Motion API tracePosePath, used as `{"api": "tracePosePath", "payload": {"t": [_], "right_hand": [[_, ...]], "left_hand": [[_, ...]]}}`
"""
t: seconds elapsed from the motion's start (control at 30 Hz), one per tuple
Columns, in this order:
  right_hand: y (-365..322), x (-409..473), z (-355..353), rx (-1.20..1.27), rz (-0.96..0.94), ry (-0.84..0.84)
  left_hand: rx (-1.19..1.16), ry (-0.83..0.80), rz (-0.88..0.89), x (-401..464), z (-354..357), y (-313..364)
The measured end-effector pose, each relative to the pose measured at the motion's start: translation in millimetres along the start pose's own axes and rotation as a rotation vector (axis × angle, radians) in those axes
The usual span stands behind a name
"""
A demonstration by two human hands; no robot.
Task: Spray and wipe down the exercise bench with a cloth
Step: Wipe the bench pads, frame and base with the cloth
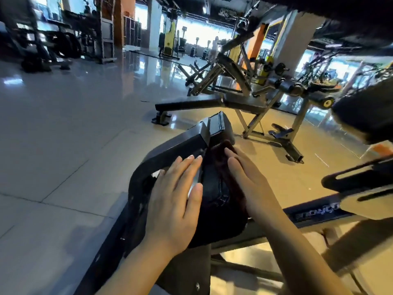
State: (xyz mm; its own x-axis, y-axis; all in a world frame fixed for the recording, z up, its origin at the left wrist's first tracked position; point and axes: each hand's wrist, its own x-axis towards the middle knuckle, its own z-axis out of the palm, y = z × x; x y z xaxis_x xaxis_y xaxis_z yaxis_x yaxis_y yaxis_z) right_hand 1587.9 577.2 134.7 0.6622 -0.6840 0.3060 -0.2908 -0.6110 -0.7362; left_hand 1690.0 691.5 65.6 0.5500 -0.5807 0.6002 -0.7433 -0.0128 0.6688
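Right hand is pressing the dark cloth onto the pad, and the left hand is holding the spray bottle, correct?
Not quite. The head view shows the left hand holding nothing, lying flat with straight fingers on the bench frame. The right hand does press the dark cloth onto the pad.

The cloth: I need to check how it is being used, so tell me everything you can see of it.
The cloth is dark, reddish-brown and looks soft, like a towel. It lies draped along the right side of the black padded seat, running from near the pad's far end back towards the person. The right hand presses on it with straight fingers, covering much of it. The left hand rests flat on the frame beside the pad, apparently off the cloth.
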Motion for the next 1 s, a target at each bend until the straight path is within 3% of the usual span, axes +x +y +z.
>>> {"api": "tracePosePath", "payload": {"t": [0.23, 0.37, 0.47, 0.6, 0.77, 0.87, 1.0], "right_hand": [[-35, -54, 19, 0.035, 0.144, 0.206], [-55, -91, 26, 0.280, 0.308, 0.408], [-80, -116, 32, 0.488, 0.445, 0.535], [-115, -133, 59, 0.527, 0.488, 0.687], [-168, -140, 114, 0.624, 0.554, 0.912], [-205, -137, 150, 0.647, 0.612, 0.965], [-250, -129, 194, 0.504, 0.681, 0.947]], "left_hand": [[-0.103, -0.122, 0.056, 3, -11, -3], [-0.112, -0.149, 0.375, -11, -25, 5], [-0.267, -0.171, 0.550, -19, -37, 14], [-0.551, -0.396, 0.519, -11, -68, 18], [-0.778, -0.616, 0.643, -8, -120, -5], [-0.894, -0.692, 0.582, 3, -158, -25], [-1.024, -0.857, 0.422, 30, -204, -61]]}}
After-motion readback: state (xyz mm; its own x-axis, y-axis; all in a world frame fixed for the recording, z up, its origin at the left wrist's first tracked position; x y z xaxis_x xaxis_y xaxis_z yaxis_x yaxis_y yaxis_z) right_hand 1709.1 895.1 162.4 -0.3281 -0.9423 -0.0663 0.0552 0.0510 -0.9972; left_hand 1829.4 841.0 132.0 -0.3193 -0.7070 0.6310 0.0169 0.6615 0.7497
